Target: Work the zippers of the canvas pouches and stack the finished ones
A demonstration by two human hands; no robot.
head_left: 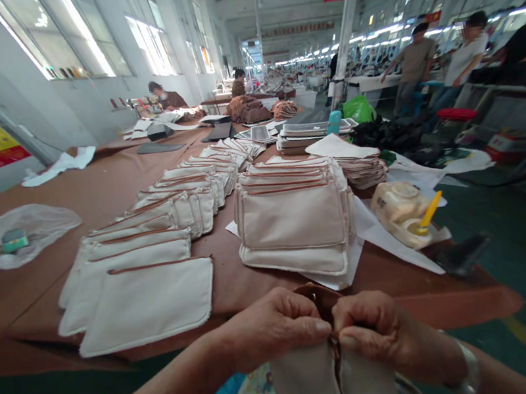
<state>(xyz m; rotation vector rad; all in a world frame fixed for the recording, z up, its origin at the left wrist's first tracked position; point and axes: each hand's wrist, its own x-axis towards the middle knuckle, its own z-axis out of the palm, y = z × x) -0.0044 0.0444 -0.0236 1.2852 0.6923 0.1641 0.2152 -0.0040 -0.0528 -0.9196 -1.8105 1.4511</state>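
A cream fabric pouch (308, 386) with a brown-edged opening hangs over my lap at the table's near edge. My left hand (290, 322) pinches the left side of its opening. On the other side, my right hand (380, 321) is closed on the brown edge, thumb and fingers pressed together. Both hands almost meet at the seam, and the fingertips hide what lies between them. Just beyond them stands a stack of cream pouches (291, 219). To the left, a long fanned row of similar pouches (150, 301) overlaps away from me.
The brown-covered table (22, 288) holds a clear plastic bag (52, 220) at left. At right are a glue container with a yellow brush (409, 217), white paper sheets (395, 246) and a dark tool (462, 255) near the edge. Several people work farther back.
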